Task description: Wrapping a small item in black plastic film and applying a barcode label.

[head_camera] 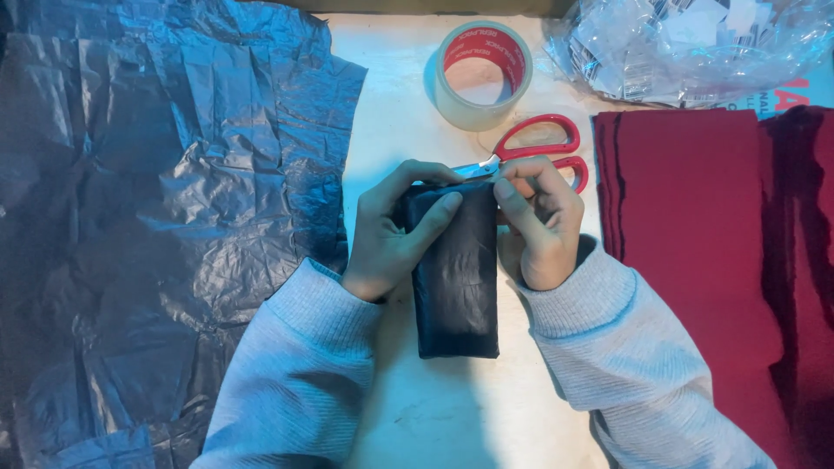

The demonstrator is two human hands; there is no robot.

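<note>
- Hands fold the top end of a long dark plastic-wrapped packet point(456, 274) lying mid-table
- Left hand point(388, 234) grips its side; right hand point(540, 221) pinches the flap
- Clear round tape roll point(483, 76) and red-handled scissors point(537, 152) wait just behind; sealing seems next

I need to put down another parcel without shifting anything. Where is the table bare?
Bare table shows between the sleeves, below the black wrapped parcel, and beside the tape roll next to the grey plastic sheet. Crowded: scissors, both hands, red cloth and clear bag.
</note>
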